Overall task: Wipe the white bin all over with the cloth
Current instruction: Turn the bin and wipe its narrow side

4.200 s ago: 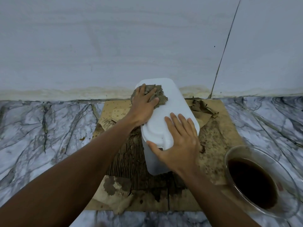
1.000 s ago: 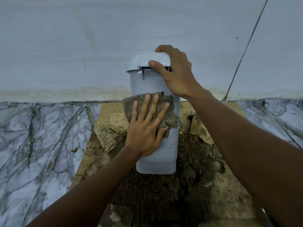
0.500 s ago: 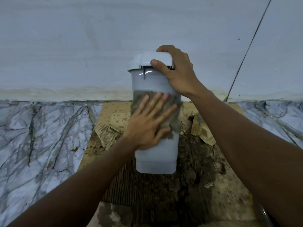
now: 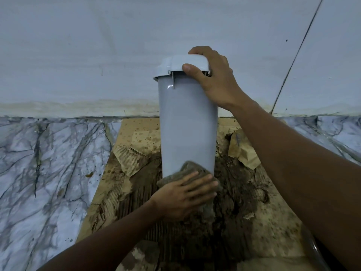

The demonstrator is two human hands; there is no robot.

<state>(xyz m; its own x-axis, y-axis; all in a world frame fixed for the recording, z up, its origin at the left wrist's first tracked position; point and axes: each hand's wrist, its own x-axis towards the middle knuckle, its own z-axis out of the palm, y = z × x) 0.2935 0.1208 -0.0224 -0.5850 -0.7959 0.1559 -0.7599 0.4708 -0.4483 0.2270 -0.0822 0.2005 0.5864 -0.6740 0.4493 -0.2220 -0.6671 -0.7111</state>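
A pale wall [image 4: 97, 55] meets a veined marble floor [image 4: 48, 163], and a soaked, torn sheet of cardboard [image 4: 273, 222] lies on the floor against it.

My left hand [image 4: 181, 194] lies flat with its fingers straight. It presses the grey cloth [image 4: 187, 168] against the foot of the white bin [image 4: 187, 124] on its near face. It grips nothing; the palm just pins the cloth.

My right hand [image 4: 214, 81] is curled over the lid [image 4: 183, 63], thumb on the front lip and fingers over the top. I judge this grip steadies the tall, narrow bin against the push of wiping.

The bin stands upright on the cardboard, near the wall. Its near face above the cloth is bare, so there is room there for upward strokes. I cannot see the back face, and reaching it probably means turning the bin. To the left I have room to move over cardboard and marble. At the lower right a glass rim [image 4: 314, 249] edges in beside my right forearm, and I would mind it.
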